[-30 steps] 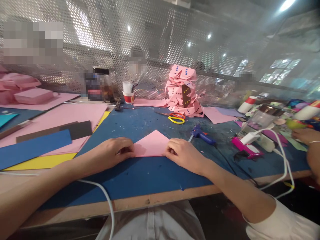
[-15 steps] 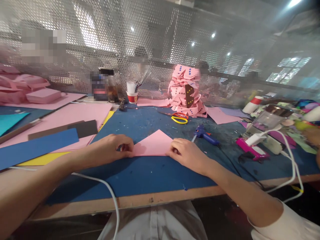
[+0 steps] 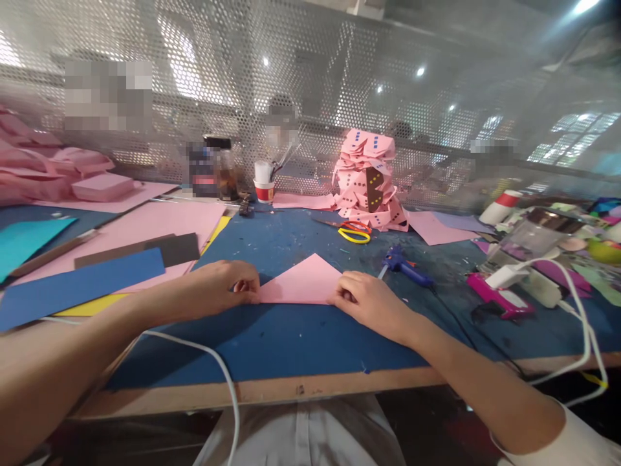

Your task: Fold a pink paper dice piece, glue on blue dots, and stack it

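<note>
A pink sheet of paper [image 3: 301,283], folded into a triangle, lies on the blue table surface with its point facing away from me. My left hand [image 3: 233,285] is closed in a pinch on its left corner. At the right corner, my right hand [image 3: 359,294] pinches the paper in the same way. The fold runs straight between the two hands along the near side. Beyond my right hand lies a blue glue gun [image 3: 407,265]. Scissors with red and yellow handles [image 3: 355,232] rest farther back.
A tall pile of pink folded pieces [image 3: 356,162] stands at the back. Coloured sheets, including a blue strip [image 3: 82,288], lie at left. A white cable [image 3: 213,356] crosses the near edge. At right are a magenta device [image 3: 502,298] and a clear jar [image 3: 536,239]. Behind runs a perforated metal screen [image 3: 310,58].
The view has shifted slightly, so the table items appear a little farther right. Both hands stay at the corners of the folded pink paper, with hardly any movement.
</note>
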The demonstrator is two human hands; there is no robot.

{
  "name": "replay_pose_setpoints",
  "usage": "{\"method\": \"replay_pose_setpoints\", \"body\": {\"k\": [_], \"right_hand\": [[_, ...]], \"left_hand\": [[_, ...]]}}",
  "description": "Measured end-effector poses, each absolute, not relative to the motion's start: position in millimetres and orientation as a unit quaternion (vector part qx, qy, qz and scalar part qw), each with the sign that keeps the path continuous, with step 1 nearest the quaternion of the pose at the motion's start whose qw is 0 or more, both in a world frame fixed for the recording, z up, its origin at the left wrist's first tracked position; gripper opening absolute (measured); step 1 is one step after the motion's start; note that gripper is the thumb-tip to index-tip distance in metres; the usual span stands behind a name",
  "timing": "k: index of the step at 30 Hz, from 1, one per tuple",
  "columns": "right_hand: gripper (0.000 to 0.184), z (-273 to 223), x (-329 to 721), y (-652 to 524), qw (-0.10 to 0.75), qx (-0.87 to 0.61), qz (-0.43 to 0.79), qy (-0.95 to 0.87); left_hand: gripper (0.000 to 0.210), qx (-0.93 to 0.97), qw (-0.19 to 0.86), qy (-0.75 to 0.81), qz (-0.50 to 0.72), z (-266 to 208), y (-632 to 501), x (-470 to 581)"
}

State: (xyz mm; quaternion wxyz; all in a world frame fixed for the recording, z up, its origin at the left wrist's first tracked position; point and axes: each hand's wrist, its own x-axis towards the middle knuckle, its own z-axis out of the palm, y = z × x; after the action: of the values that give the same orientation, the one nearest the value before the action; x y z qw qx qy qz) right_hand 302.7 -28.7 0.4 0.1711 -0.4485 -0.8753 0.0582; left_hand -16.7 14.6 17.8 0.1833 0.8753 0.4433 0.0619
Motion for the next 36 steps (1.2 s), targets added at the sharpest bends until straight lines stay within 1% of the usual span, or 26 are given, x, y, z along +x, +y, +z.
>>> {"method": "replay_pose_setpoints", "body": {"k": [10,22,30,36], "right_hand": [[0.023,0,303,-29,0.169,-0.451,0.059,-0.874],[0.024,-1,303,-28,0.170,-0.454,0.063,-0.872],[0.026,3,302,-30,0.170,-0.457,0.061,-0.871],[0.026,1,303,-29,0.171,-0.454,0.064,-0.872]], "left_hand": [[0.027,0.862,0.198,0.465,0.036,34,5,-13],[0.022,0.868,0.176,0.462,0.033,22,13,-24],[0.030,0.865,0.153,0.476,0.033,7,27,-34],[0.037,0.854,0.153,0.495,0.036,15,22,-29]]}}
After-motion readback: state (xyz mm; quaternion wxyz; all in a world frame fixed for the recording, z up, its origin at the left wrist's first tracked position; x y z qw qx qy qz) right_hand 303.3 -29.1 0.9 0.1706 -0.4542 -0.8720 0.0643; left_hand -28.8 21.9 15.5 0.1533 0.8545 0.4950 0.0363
